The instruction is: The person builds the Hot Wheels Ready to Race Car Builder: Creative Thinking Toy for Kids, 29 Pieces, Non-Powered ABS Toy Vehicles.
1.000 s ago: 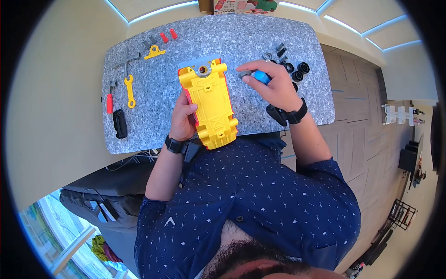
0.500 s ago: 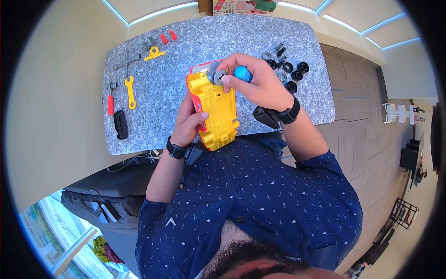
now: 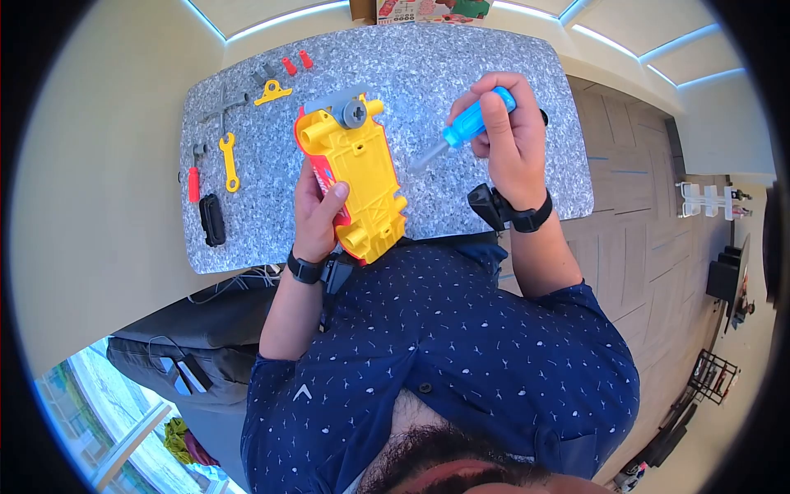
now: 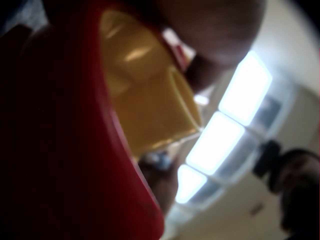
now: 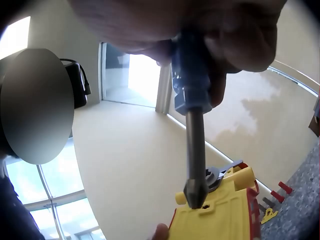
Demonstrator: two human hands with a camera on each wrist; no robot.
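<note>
The left hand (image 3: pixel 319 216) grips the side of a red toy body with a yellow underside (image 3: pixel 370 193), thumb over its edge. A round grey screw-like piece (image 3: pixel 354 114) with a cross slot sits at its far end, beside a grey plate. Blue-handled screwdriver (image 3: pixel 469 123) is gripped in the right hand (image 3: pixel 517 144), its grey shaft (image 5: pixel 195 150) slanting toward the toy without touching it in the head view. Red shell (image 4: pixel 65 140) and yellow inner side (image 4: pixel 150 105) fill much of the left wrist view.
On the speckled table (image 3: pixel 271 222) at the left lie a yellow wrench (image 3: pixel 230 163), a red-handled tool (image 3: pixel 193 184), a black case (image 3: pixel 212 220) and a yellow piece (image 3: pixel 272 92). Two red pieces (image 3: pixel 306 59) lie farther back. A printed box (image 3: pixel 432 11) stands behind.
The right hand has let go of the round grey piece, now seated on the toy, moved right and turned the screwdriver toward the toy. The left hand and toy have shifted slightly left.
</note>
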